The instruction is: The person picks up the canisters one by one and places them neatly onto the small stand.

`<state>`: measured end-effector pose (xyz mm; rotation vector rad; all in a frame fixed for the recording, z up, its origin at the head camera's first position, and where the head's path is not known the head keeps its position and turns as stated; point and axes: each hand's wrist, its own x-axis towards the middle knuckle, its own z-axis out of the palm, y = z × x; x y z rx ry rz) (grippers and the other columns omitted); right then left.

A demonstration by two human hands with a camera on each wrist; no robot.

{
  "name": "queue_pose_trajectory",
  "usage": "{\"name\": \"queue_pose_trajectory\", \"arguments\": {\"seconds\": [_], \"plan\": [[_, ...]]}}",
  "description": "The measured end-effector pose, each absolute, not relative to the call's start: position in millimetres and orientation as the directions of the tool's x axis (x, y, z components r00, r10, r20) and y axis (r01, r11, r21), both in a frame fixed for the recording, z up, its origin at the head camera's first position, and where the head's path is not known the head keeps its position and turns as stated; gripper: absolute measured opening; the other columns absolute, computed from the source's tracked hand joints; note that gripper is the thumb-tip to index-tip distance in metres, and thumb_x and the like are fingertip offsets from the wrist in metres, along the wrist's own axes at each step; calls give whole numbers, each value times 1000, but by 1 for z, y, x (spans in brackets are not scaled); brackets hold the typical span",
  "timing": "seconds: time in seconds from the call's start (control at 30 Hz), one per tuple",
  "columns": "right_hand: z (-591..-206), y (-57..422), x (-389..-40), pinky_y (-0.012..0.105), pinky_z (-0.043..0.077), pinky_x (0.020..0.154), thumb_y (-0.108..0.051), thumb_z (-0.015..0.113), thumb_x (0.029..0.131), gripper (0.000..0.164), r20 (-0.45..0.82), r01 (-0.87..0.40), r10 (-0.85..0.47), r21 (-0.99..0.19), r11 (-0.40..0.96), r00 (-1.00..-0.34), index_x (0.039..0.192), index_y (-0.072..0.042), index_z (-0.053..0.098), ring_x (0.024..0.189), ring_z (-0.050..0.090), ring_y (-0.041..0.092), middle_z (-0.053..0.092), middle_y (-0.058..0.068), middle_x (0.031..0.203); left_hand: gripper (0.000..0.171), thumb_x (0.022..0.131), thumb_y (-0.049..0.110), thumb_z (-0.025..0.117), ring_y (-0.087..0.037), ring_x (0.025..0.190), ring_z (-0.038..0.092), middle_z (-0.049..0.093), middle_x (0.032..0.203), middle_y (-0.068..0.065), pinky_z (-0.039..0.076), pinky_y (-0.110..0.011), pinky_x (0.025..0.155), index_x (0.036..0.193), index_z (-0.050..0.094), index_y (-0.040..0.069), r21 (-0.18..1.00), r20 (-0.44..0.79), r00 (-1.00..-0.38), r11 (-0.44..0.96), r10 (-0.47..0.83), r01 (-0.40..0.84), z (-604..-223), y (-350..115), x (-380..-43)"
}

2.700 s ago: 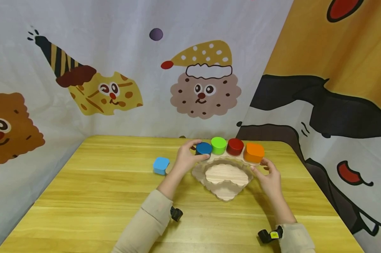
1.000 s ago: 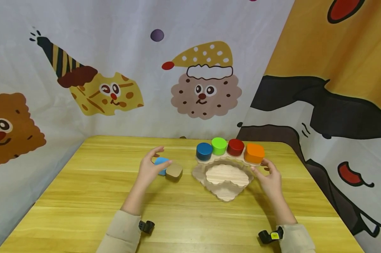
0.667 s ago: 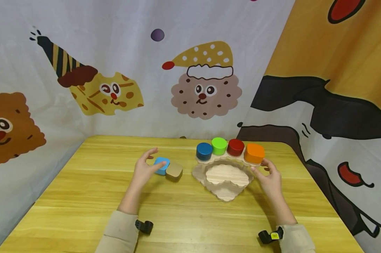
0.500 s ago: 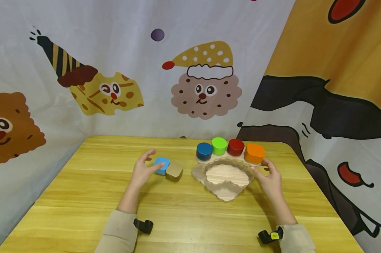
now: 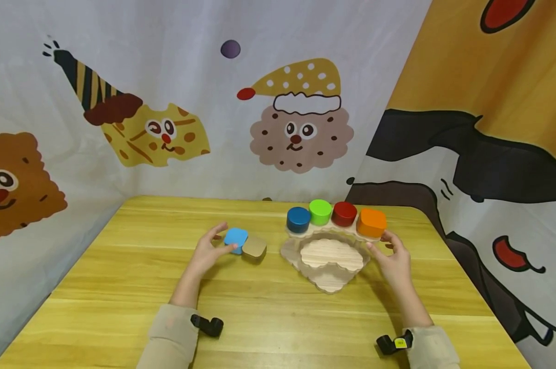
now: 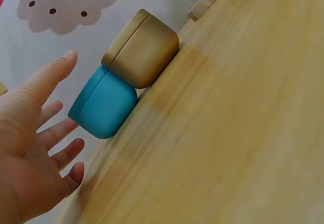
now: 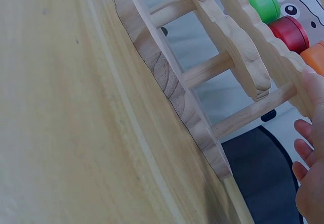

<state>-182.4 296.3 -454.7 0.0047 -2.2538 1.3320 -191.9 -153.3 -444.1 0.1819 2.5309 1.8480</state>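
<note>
My left hand [image 5: 206, 256] is spread at the left side of a light-blue rounded-square tin [image 5: 237, 240], thumb tip overlapping its near edge. In the left wrist view the same hand [image 6: 35, 148] has its fingers loosely bent, with the light-blue tin [image 6: 104, 102] just beyond them. A gold tin [image 5: 254, 248] stands right against the blue one. My right hand [image 5: 393, 259] holds the right end of the top tier of a wooden tiered stand [image 5: 330, 254], thumb in front. On that tier sit a dark-blue tin [image 5: 298, 220], a green tin [image 5: 320, 212], a red tin [image 5: 344, 213] and an orange tin [image 5: 371, 222].
The stand's lower tiers are joined by round dowels [image 7: 207, 68] and carry no tins. Both stand and loose tins are on a wooden table [image 5: 278, 323]. Behind it hangs a cartoon-printed curtain [image 5: 190, 61]. A black wrist camera [image 5: 207, 325] is strapped at each sleeve.
My left hand has let go of the dark-blue tin on the top tier and moved left to the light-blue tin, lowering slightly beside it. The right hand stays on the stand.
</note>
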Motion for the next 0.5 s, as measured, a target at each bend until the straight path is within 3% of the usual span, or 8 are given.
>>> {"name": "queue_pose_trajectory", "arguments": {"seconds": [0.27, 0.5], "plan": [[-457, 297, -183, 38, 36, 88, -9, 75, 83, 48, 443, -261, 250, -807, 530, -861, 125, 7, 55, 99, 48, 22, 59, 16, 110, 75, 83, 18, 77, -40, 126, 35, 38, 147, -15, 34, -58, 95, 146, 37, 3, 944, 46, -992, 319, 115, 81, -474, -158, -210], [-456, 297, -183, 30, 35, 86, -7, 76, 82, 48, 464, -291, 245, -806, 516, -851, 123, 8, 56, 100, 50, 31, 59, 17, 108, 77, 83, 23, 77, -35, 125, 39, 39, 145, -15, 35, -56, 98, 147, 37, 6, 937, 46, -990, 338, 136, 90, -487, -161, -218]]}}
